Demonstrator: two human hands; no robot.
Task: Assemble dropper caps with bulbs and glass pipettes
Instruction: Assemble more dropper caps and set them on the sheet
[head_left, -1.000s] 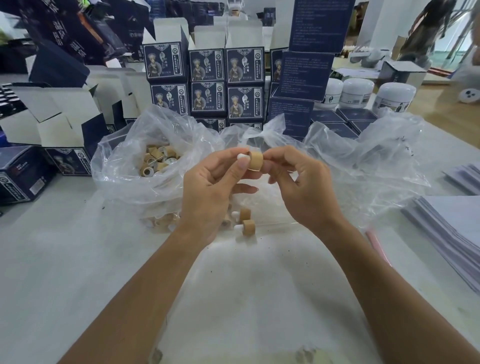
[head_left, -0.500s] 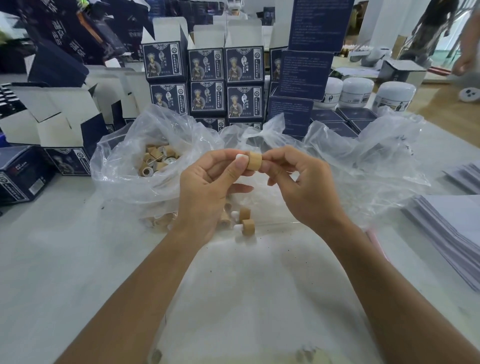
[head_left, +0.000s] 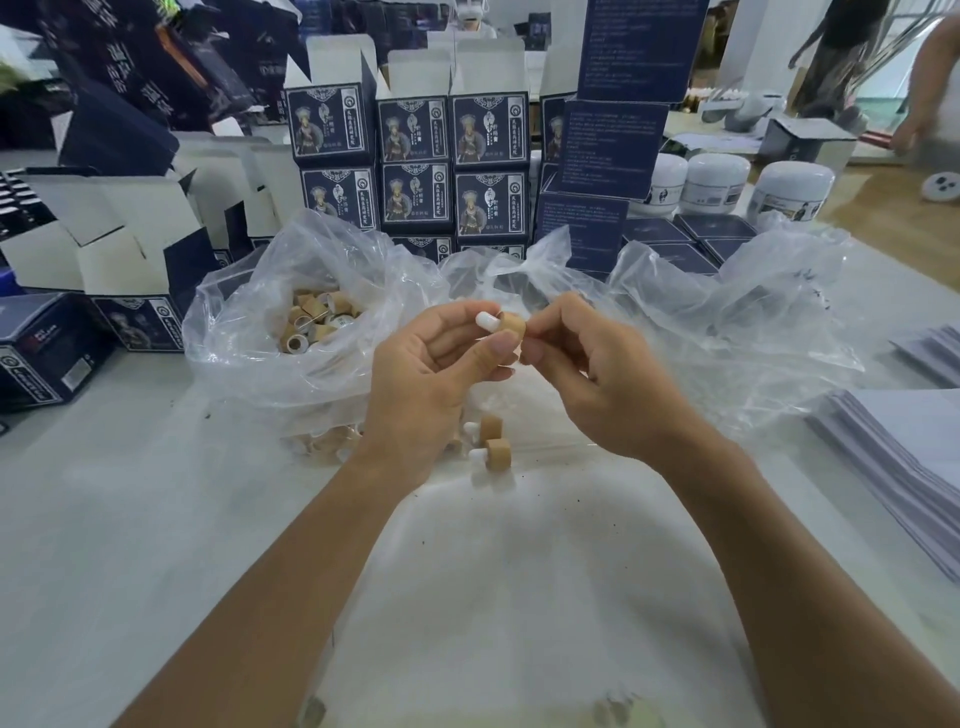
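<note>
pinching one tan cap (head_left: 513, 326) between left hand (head_left: 441, 374) and right hand (head_left: 597, 379), white bulb (head_left: 487, 320) poking leftward. held up near eye level, likely for seating the bulb. finished caps (head_left: 491, 441) parked on tabletop (head_left: 156, 519).

Centre: both hands, left (head_left: 426, 379) and right (head_left: 597, 379), meet at one cap (head_left: 511, 326) above the counter (head_left: 130, 519).
Below hands: two capped pieces (head_left: 493, 439) on the counter.
Behind left: bag (head_left: 249, 332) with loose caps (head_left: 317, 322) inside.
Far behind: stacked boxes (head_left: 415, 166).
Right: paper stack (head_left: 904, 457).

Head view, down over table (head_left: 130, 519)
</note>
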